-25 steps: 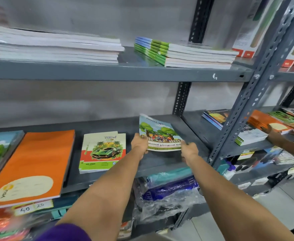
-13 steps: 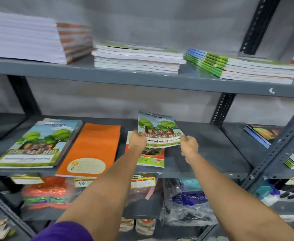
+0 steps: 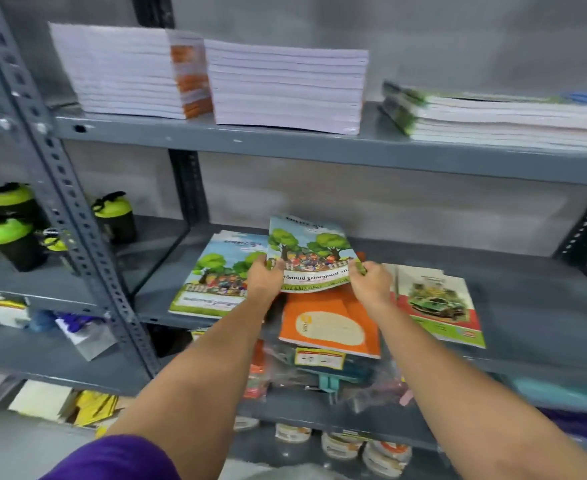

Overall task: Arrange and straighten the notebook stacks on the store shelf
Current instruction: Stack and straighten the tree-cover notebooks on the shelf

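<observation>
Head view shows the left hand (image 3: 268, 277) and the right hand (image 3: 371, 282) each closed on a near corner of a tree-cover notebook (image 3: 309, 254), held up tilted above the middle shelf (image 3: 545, 306). The lifted notebook hangs over the gap between two things lying flat: a matching tree-cover stack (image 3: 212, 275) just to the left, and an orange notebook (image 3: 330, 323) directly beneath, whose near edge juts past the shelf lip. Right of that, a green car-cover notebook (image 3: 437, 303) lies slightly skewed. Up on the higher shelf, thick white-edged stacks (image 3: 216, 81) sit left and a thinner green-spined pile (image 3: 493, 116) sits right.

The step in hand looks like carrying this notebook to its matching pile. The next move likely calls for shifting it left, squaring its edges over the stack, and laying it down flat before letting go; the overhanging orange one probably needs pushing back afterwards.
</observation>
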### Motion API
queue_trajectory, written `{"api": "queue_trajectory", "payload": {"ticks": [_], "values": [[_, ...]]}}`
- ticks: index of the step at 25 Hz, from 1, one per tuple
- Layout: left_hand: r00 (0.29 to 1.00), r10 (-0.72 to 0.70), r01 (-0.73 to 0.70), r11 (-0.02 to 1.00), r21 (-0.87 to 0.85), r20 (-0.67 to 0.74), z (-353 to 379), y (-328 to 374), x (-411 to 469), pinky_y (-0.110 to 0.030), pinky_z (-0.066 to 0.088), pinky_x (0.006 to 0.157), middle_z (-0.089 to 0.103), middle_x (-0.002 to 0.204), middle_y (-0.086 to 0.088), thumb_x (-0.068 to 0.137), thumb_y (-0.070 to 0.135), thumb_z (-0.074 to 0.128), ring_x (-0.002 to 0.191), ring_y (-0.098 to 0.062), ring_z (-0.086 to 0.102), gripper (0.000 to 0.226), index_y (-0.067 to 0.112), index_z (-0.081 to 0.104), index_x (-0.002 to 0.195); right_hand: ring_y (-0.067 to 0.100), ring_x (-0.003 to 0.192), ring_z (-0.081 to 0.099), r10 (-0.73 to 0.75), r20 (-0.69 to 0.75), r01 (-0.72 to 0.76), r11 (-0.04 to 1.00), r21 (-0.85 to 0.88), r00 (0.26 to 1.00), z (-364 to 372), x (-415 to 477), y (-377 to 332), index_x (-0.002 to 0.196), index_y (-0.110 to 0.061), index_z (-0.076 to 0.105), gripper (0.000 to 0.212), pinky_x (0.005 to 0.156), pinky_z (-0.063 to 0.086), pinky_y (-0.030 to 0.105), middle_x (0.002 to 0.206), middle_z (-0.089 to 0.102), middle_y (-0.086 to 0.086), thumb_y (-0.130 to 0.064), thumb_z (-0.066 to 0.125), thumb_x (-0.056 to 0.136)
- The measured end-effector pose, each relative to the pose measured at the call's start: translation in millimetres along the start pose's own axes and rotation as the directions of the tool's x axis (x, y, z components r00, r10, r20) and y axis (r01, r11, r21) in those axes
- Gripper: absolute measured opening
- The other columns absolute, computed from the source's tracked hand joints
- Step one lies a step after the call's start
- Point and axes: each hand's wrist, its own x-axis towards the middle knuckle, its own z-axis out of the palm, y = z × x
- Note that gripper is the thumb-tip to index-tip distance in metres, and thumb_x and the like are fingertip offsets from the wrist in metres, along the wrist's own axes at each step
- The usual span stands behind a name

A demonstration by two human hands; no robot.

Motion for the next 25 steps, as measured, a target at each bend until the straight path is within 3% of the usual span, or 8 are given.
{"api": "queue_trajectory", "payload": {"ticks": [5,9,11,13,16,20,22,25], "values": [[0.998,0.054,-0.051,0.99,0.134,-0.021,-92.6,-38.6,48.2,-0.046,0.043,0.104,0.047,0.144,-0.015,0.09,0.035,0.061,0.125,-0.035,0.051,0.065,0.011,0.037,0.145,0.024,0.064,0.051,-0.081,0.076,0.086,0.994,-0.062,0.994,79.4,-28.4,-56.2,0.055,-0.02,0.04,0.042,0.054,0.031,0.027,0.054,0.045,-0.004,-0.03,0.052,0.093],[0.991,0.137,-0.131,0.949,0.287,-0.001,-134.0,-64.6,60.2,-0.041,0.055,0.079,0.068,0.106,-0.01,0.089,0.038,0.059,0.092,-0.031,0.065,0.041,0.014,0.057,0.122,0.034,0.081,0.062,-0.062,0.133,0.086,0.979,-0.182,0.989,119.2,-47.0,-78.6,0.071,-0.01,0.051,0.031,0.057,0.034,0.028,0.082,0.067,0.016,-0.031,0.05,0.094],[0.988,0.155,-0.131,0.838,0.53,0.0,-143.5,-76.4,61.8,-0.035,0.051,0.069,0.067,0.102,-0.01,0.088,0.049,0.054,0.091,-0.032,0.064,0.043,0.014,0.059,0.112,0.034,0.09,0.064,-0.019,0.173,0.07,0.953,-0.295,0.985,132.8,-52.3,-80.9,0.083,-0.007,0.058,0.029,0.06,0.036,0.029,0.095,0.068,0.018,-0.033,0.05,0.094],[0.986,0.163,-0.129,0.649,0.75,0.028,-147.7,-83.8,63.3,-0.033,0.045,0.065,0.063,0.107,-0.01,0.088,0.06,0.046,0.094,-0.03,0.064,0.054,0.013,0.056,0.113,0.031,0.094,0.064,0.045,0.226,0.063,0.892,-0.448,0.973,140.6,-55.2,-80.0,0.09,-0.006,0.061,0.03,0.061,0.039,0.028,0.101,0.068,0.015,-0.034,0.052,0.094],[0.976,0.204,-0.172,0.539,0.825,0.071,-150.9,-87.2,68.4,-0.038,0.046,0.074,0.055,0.121,-0.011,0.087,0.061,0.045,0.105,-0.031,0.059,0.061,0.012,0.048,0.123,0.027,0.086,0.063,0.116,0.274,0.06,0.827,-0.559,0.955,145.1,-58.2,-80.9,0.094,-0.006,0.064,0.026,0.06,0.042,0.027,0.098,0.067,0.011,-0.031,0.061,0.089],[0.998,0.02,-0.051,0.717,0.696,0.052,-154.5,-79.9,79.8,-0.041,0.048,0.087,0.051,0.132,-0.016,0.088,0.055,0.048,0.116,-0.032,0.054,0.068,0.005,0.041,0.133,0.022,0.073,0.055,0.203,0.337,0.011,0.843,-0.539,0.919,147.1,-50.9,-95.8,0.084,-0.01,0.058,0.023,0.057,0.044,0.027,0.085,0.058,0.005,-0.031,0.067,0.081],[0.994,-0.1,0.049,0.806,0.59,0.054,-156.6,-73.1,84.0,-0.043,0.048,0.093,0.049,0.136,-0.02,0.093,0.052,0.039,0.117,-0.034,0.054,0.064,0.003,0.042,0.135,0.025,0.076,0.056,0.266,0.375,-0.073,0.886,-0.457,0.888,145.5,-47.0,-98.8,0.093,-0.008,0.058,0.031,0.062,0.047,0.029,0.091,0.057,0.007,-0.039,0.061,0.086],[0.991,-0.126,0.078,0.797,0.6,0.039,-153.4,-66.6,84.4,-0.042,0.045,0.094,0.051,0.137,-0.018,0.092,0.063,0.029,0.121,-0.034,0.051,0.072,0.007,0.045,0.135,0.025,0.085,0.062,0.263,0.376,-0.043,0.864,-0.502,0.889,155.0,-49.2,-97.2,0.108,0.0,0.061,0.054,0.071,0.054,0.031,0.098,0.06,0.009,-0.049,0.045,0.093]]}}
